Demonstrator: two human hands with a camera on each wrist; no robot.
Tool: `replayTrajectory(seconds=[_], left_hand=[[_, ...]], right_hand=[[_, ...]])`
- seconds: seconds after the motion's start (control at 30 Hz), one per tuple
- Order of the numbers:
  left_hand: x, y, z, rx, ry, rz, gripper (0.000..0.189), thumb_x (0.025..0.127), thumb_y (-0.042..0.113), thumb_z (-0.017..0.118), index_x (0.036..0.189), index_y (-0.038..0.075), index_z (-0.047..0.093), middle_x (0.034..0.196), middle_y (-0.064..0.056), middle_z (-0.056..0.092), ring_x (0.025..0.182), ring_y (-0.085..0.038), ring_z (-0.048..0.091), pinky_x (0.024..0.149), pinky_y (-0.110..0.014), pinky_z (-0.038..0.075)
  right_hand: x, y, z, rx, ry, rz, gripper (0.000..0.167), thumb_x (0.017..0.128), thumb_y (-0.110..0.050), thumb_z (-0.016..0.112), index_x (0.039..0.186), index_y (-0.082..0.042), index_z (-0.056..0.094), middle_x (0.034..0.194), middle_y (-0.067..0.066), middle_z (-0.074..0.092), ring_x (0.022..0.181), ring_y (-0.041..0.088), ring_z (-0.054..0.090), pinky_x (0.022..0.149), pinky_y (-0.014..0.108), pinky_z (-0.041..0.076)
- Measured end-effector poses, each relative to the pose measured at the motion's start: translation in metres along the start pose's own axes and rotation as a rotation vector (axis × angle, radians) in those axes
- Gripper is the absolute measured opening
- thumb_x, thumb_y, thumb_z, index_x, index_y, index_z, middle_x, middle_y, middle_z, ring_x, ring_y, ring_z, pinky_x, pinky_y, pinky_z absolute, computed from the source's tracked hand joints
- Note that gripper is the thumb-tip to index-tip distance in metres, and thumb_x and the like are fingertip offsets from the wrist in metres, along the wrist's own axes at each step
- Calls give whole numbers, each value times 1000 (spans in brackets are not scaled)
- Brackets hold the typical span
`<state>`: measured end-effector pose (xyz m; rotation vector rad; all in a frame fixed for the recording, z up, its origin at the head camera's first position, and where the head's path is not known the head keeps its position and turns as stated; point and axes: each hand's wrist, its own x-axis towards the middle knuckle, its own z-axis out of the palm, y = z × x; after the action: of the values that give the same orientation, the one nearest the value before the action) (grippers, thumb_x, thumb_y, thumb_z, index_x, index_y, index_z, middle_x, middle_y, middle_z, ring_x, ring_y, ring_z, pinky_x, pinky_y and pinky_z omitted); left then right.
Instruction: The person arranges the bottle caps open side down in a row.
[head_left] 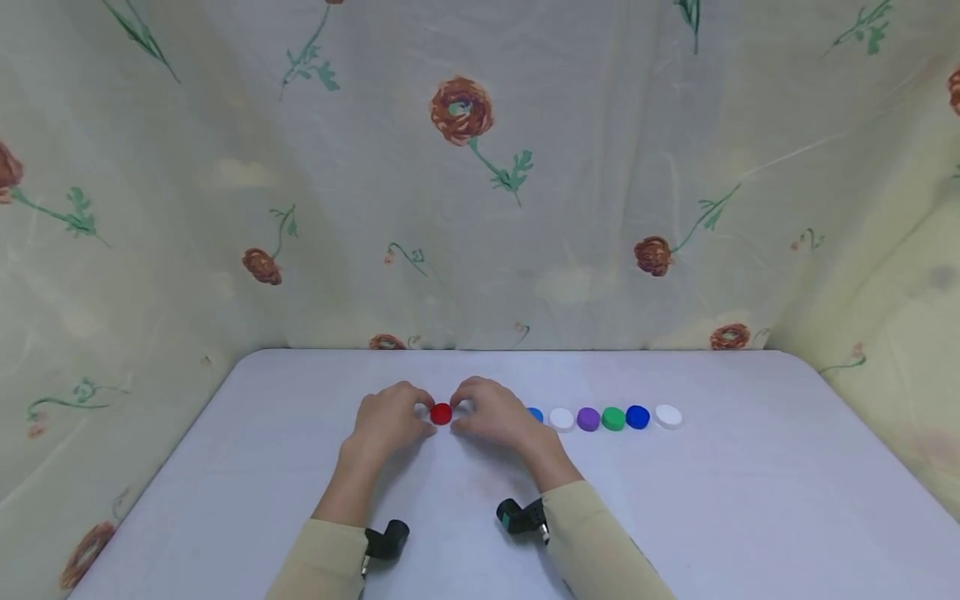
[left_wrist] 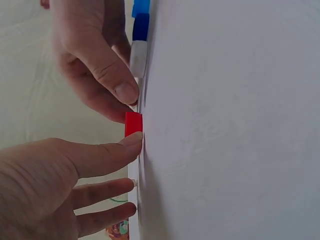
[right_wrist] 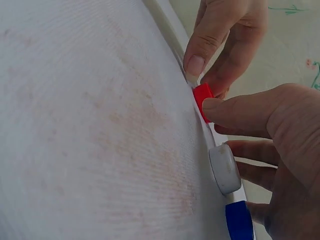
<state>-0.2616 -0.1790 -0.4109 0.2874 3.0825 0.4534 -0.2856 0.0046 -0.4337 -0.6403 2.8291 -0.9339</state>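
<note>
A small round red bottle cap sits on the white table between both hands. My left hand pinches its left side, the thumb overlapping it in the left wrist view. From the other side my right hand pinches it, with the thumb on the cap's side in the right wrist view. Under the right hand stand a white cap and a dark blue cap, both hidden in the head view. A lighter blue cap peeks out beside that hand.
Rightward the row goes on with a white cap, a purple cap, a green cap, a dark blue cap and another white cap. A flowered curtain hangs behind the table's far edge.
</note>
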Motion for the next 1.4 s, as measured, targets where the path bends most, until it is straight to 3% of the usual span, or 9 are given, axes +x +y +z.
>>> replayTrajectory(seconds=[0.5,0.97,1.23,1.4], left_hand=[[-2,7,8,-15,54,40,22,81,23,82,103,19,77,116,-6,72,114,-27,64,93,-53,50],[4,6,9,-38,101,144,21,84,26,79,104,17,77,113,-3,74,112,-24,66,95,-47,50],[3,9,6,-50,90,164,23,83,27,80,104,19,77,113,-3,74,113,-23,66,96,-48,49],[3,11,5,12,132,190,21,83,29,81,102,22,78,112,-2,75,110,-24,67,96,-50,49]], right_hand=[[-4,0,0,-2,3,-26,24,87,-19,75,110,-14,75,133,9,62,128,29,54,105,47,49],[-3,5,-9,100,-8,-84,21,88,-18,72,108,-12,72,115,3,69,113,22,59,100,42,50],[-5,6,-11,149,0,-2,20,87,-23,72,106,-15,71,124,4,67,122,24,56,104,46,48],[-5,6,-12,179,5,22,20,89,-26,70,105,-14,72,129,6,65,126,26,56,105,49,47]])
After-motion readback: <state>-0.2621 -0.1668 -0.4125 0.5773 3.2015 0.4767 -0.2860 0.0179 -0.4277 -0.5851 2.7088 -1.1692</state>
